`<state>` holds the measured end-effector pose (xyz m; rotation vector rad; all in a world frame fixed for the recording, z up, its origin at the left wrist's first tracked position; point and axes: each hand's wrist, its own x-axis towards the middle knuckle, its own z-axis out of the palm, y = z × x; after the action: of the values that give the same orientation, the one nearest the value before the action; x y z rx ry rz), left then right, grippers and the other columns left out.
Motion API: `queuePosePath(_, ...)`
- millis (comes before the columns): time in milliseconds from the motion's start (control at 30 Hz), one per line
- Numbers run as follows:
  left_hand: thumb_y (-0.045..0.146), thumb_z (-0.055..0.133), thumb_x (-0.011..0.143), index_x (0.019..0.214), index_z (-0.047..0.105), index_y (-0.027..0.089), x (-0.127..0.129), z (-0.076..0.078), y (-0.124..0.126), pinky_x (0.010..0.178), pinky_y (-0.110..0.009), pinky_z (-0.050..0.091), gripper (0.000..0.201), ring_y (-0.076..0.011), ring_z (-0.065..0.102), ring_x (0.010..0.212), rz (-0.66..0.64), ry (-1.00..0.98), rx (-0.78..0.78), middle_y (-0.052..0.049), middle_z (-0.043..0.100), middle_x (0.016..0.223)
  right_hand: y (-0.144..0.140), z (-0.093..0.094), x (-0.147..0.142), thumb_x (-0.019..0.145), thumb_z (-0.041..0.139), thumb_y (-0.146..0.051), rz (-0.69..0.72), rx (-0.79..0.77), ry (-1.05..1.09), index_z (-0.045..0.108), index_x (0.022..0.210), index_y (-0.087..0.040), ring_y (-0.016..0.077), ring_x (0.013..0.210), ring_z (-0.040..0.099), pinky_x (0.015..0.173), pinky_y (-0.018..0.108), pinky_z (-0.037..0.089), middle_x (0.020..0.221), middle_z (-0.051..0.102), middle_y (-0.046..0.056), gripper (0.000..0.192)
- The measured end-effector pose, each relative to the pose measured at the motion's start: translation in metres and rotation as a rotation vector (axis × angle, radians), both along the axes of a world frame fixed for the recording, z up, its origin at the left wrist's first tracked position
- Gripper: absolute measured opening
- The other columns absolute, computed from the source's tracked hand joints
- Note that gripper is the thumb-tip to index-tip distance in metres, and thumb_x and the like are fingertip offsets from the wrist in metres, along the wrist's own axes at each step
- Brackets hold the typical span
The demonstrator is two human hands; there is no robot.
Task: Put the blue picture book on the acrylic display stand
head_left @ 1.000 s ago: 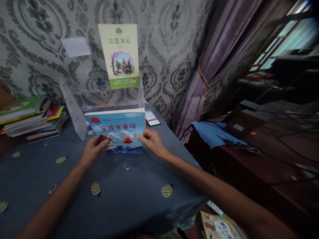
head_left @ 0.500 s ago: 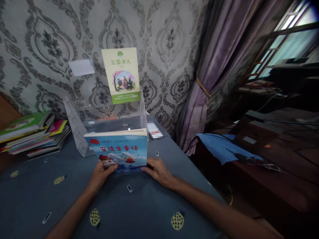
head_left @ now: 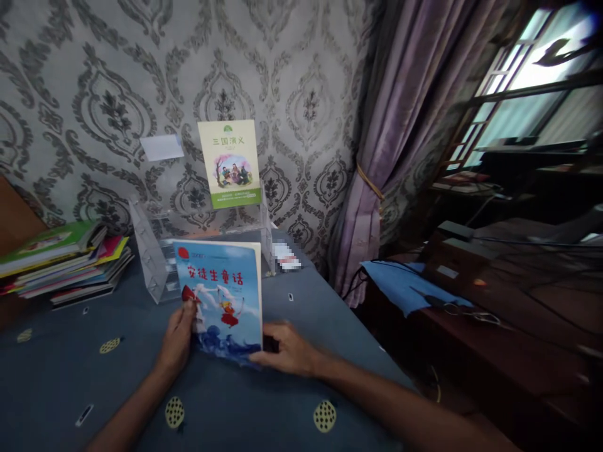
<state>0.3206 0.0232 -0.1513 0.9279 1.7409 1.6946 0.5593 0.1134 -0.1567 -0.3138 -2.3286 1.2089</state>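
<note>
A blue picture-cover book (head_left: 221, 289) with red Chinese lettering is held between my two hands, its front cover facing me. My left hand (head_left: 179, 333) grips its left edge, thumb on the cover. At the lower right corner, my right hand (head_left: 287, 348) closes on the book with the thumb in front and the other fingers partly hidden. Just behind it stands a clear acrylic rack (head_left: 149, 257), partly covered by the book. A cream and green book (head_left: 230, 169) rests upright on the rack's upper level, next to a small white card (head_left: 162, 147).
Several books lie in an uneven stack (head_left: 70, 257) at the left. A blurred white item (head_left: 286, 256) lies right of the rack. The table (head_left: 245, 408) has a blue pineapple-print cover. Beyond its right edge are a purple curtain (head_left: 391, 144) and a blue cloth (head_left: 396, 285).
The blue book has been tilted more upright, so more of its cover shows, and it sits slightly further left. Both hands keep hold of it. The view has shifted a little.
</note>
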Motion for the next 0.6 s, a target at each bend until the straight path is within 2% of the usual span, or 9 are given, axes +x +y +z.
queuePosePath(67,0.086,0.066,0.063,0.086,0.071,0.018,-0.002,0.014,-0.002,0.068,-0.033,0.055,0.072,-0.0240,0.068,0.073,-0.034,-0.035,-0.021,-0.005,0.073,0.075,-0.009,0.003,-0.003,0.083,0.070,-0.063,0.122,-0.127,0.045,0.070,0.107,-0.015,0.0130,0.066,0.058,0.061,0.023,0.045,0.079,0.067,0.001,0.053)
queuePosePath(167,0.081,0.075,0.055,0.089,0.072,0.018,-0.019,0.031,-0.008,0.060,-0.030,0.053,0.072,-0.0227,0.067,0.067,-0.148,0.032,-0.222,-0.004,0.073,0.074,-0.008,0.001,-0.008,0.082,0.066,-0.070,0.222,-0.435,0.169,0.062,0.121,-0.016,0.0155,0.072,0.067,0.057,0.022,0.048,0.089,0.071,0.006,0.067)
queuePosePath(233,0.081,0.075,0.052,0.087,0.072,0.019,-0.035,0.038,-0.013,0.055,-0.029,0.051,0.072,-0.0222,0.065,0.064,-0.234,0.155,-0.350,-0.004,0.073,0.073,0.002,-0.001,-0.010,0.083,0.061,-0.075,0.134,-0.674,0.297,0.059,0.122,-0.017,0.0144,0.061,0.065,0.048,0.021,0.047,0.079,0.069,0.003,0.070)
queuePosePath(267,0.082,0.073,0.054,0.085,0.072,0.019,-0.043,0.040,-0.017,0.052,-0.029,0.049,0.070,-0.0222,0.064,0.062,-0.266,0.252,-0.397,-0.004,0.072,0.071,0.008,-0.003,-0.010,0.087,0.059,-0.071,0.021,-0.777,0.345,0.057,0.122,-0.018,0.0132,0.059,0.064,0.048,0.021,0.049,0.075,0.067,0.001,0.064)
queuePosePath(333,0.083,0.065,0.060,0.080,0.071,0.021,-0.054,0.040,-0.024,0.050,-0.030,0.045,0.065,-0.0228,0.061,0.058,-0.270,0.515,-0.466,-0.004,0.067,0.065,0.020,-0.004,-0.010,0.099,0.051,-0.057,-0.114,-0.944,0.270,0.056,0.121,-0.017,0.0122,0.058,0.065,0.049,0.020,0.051,0.076,0.070,0.002,0.046)
queuePosePath(400,0.079,0.057,0.070,0.081,0.069,0.022,-0.056,0.038,-0.032,0.055,-0.034,0.047,0.059,-0.0264,0.062,0.064,-0.207,0.829,-0.484,-0.006,0.067,0.070,0.027,-0.004,-0.008,0.104,0.048,-0.044,-0.144,-0.987,0.128,0.057,0.115,-0.014,0.0132,0.059,0.068,0.049,0.019,0.051,0.075,0.072,0.005,0.034)
queuePosePath(467,0.072,0.050,0.081,0.090,0.069,0.022,-0.044,0.035,-0.040,0.069,-0.042,0.052,0.054,-0.0318,0.065,0.081,-0.172,1.090,-0.434,-0.011,0.069,0.088,0.029,-0.002,-0.007,0.106,0.047,-0.037,-0.159,-0.979,0.093,0.058,0.113,-0.014,0.0133,0.060,0.069,0.050,0.019,0.052,0.076,0.072,0.006,0.027)
queuePosePath(533,0.064,0.042,0.091,0.102,0.068,0.020,-0.019,0.030,-0.046,0.084,-0.048,0.052,0.052,-0.0340,0.064,0.098,-0.241,1.227,-0.343,-0.014,0.068,0.105,0.027,-0.001,-0.007,0.106,0.046,-0.034,-0.164,-0.962,0.084,0.058,0.113,-0.014,0.0128,0.060,0.070,0.050,0.019,0.053,0.075,0.072,0.005,0.025)
queuePosePath(600,0.060,0.039,0.097,0.109,0.066,0.019,0.013,0.025,-0.048,0.089,-0.048,0.053,0.050,-0.0318,0.064,0.103,-0.376,1.266,-0.264,-0.013,0.068,0.110,0.025,0.000,-0.008,0.106,0.046,-0.034,-0.162,-0.950,0.075,0.059,0.112,-0.013,0.0124,0.059,0.069,0.049,0.018,0.053,0.074,0.071,0.005,0.025)
